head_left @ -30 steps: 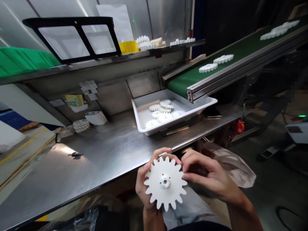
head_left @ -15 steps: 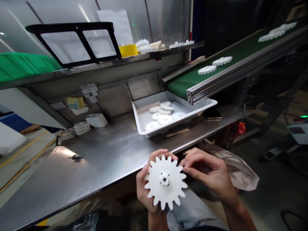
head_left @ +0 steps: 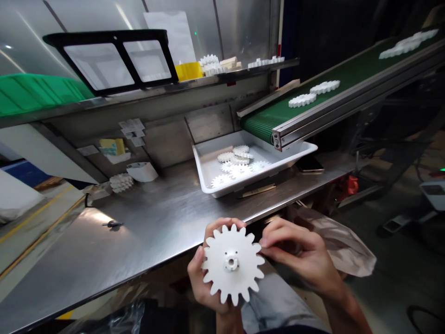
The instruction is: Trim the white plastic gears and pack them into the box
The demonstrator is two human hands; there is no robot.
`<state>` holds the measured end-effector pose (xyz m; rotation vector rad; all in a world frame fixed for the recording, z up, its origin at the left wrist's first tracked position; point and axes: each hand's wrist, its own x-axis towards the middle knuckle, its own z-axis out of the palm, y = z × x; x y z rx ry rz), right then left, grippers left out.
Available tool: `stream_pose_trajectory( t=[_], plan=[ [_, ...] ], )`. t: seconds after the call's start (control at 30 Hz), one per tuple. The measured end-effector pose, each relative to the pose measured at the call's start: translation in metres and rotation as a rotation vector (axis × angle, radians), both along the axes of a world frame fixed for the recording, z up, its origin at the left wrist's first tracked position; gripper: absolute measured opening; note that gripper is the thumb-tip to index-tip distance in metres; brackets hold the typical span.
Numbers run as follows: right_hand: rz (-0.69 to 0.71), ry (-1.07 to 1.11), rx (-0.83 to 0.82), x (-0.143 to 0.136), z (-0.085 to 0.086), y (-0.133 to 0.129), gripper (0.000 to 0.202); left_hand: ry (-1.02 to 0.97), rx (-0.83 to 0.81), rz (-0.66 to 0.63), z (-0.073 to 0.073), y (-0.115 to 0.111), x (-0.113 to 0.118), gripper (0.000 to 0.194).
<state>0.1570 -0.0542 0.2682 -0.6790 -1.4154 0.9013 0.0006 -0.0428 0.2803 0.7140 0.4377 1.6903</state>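
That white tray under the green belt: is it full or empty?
Neither; it's partly filled. Several white gears lie inside the tray, with bare bottom showing beside them.

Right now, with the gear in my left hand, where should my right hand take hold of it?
Probably the lower-right toothed rim of the gear, coming from your right: your left hand covers the left and upper edge, while those teeth stand clear. Its face is turned toward you, so thumb in front, fingers behind should suit.
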Motion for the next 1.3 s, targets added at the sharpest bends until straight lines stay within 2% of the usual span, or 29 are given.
stream_pose_trajectory(
  t=[0.1, 0.23, 0.4, 0.5, 0.63, 0.73, 0.87, 0.97, 1.03, 1.17, 1.3],
  plan=[
    [-0.021, -0.006, 0.033, -0.003, -0.001, 0.000, 0.019, 0.005, -0.018, 0.024, -0.001, 0.002, 0.000, 0.054],
    [-0.011, -0.007, -0.032, -0.003, 0.003, -0.002, 0.017, 0.025, -0.024, 0.042, 0.002, 0.001, 0.001, 0.051],
    [0.118, -0.109, -0.040, 0.007, 0.005, -0.002, 0.015, 0.082, -0.103, -0.156, 0.016, -0.004, -0.002, 0.052],
    [0.090, -0.111, -0.017, 0.010, 0.002, 0.000, 0.014, 0.115, -0.127, -0.203, 0.016, -0.002, -0.004, 0.051],
    [-0.008, -0.055, 0.016, 0.005, -0.004, 0.004, 0.013, 0.070, -0.106, -0.137, 0.007, 0.005, -0.003, 0.047],
    [-0.058, 0.036, -0.047, -0.003, -0.006, 0.007, 0.009, 0.013, -0.093, -0.082, 0.000, 0.009, 0.000, 0.048],
    [0.025, 0.200, -0.178, -0.006, -0.005, 0.008, 0.004, -0.008, -0.099, 0.073, -0.005, 0.010, 0.002, 0.050],
    [0.131, 0.110, -0.174, -0.004, -0.002, 0.006, 0.004, -0.050, -0.083, 0.171, -0.004, 0.007, 0.002, 0.049],
    [0.161, 0.055, -0.165, -0.003, 0.000, 0.003, 0.010, -0.048, -0.073, 0.163, -0.003, 0.005, 0.001, 0.045],
    [0.088, 0.030, -0.085, -0.004, 0.000, 0.003, 0.015, -0.020, -0.079, 0.102, -0.002, 0.002, 0.000, 0.037],
    [0.009, 0.009, -0.019, -0.005, -0.003, 0.006, 0.017, -0.048, -0.079, 0.219, -0.006, 0.006, 0.003, 0.038]
  ],
)
